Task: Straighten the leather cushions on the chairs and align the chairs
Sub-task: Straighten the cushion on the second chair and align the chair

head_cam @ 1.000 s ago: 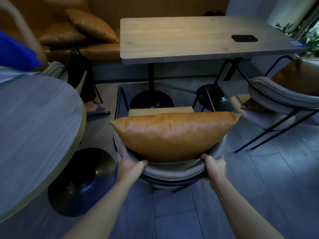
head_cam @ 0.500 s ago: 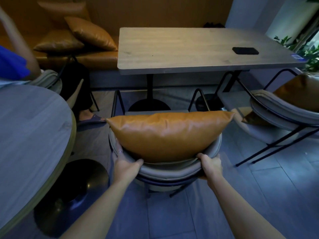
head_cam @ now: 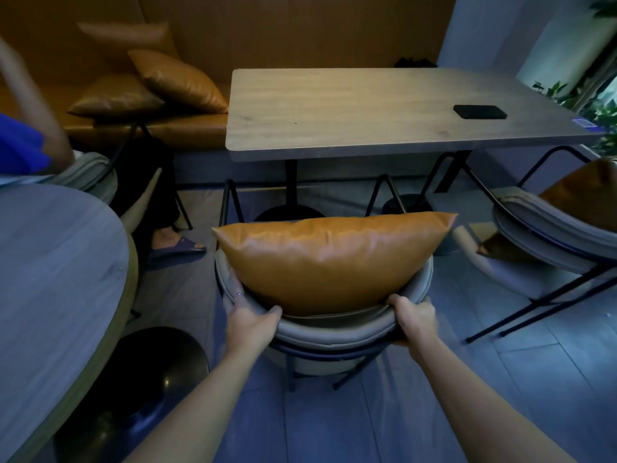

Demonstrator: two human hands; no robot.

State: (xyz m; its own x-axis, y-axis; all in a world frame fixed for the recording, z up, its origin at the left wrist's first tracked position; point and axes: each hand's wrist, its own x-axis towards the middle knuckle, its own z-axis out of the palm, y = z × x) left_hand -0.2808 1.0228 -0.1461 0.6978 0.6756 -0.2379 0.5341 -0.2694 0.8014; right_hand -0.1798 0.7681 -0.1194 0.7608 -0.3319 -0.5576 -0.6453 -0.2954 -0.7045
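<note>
Both hands grip the chair [head_cam: 325, 332]'s curved grey backrest — left hand [head_cam: 248, 320] and right hand [head_cam: 415, 320] at either side. The tan leather cushion [head_cam: 329, 260] stands upright against it, apparently on the seat, facing the rectangular surface [head_cam: 367, 108].

Two bare arms come up from the bottom of the picture. No sleeves cover them as far as the picture shows; both arms are bare from the edge of the picture to the wrists. The left hand [head_cam: 248, 324] wears one thin ring [head_cam: 238, 294]. The ring looks like silver and sits on a finger on the outer side of that hand. The right hand [head_cam: 415, 320] has no ring or band that can be seen. Neither wrist shows a watch or a bracelet. Both hands are bare, with no gloves.
</note>
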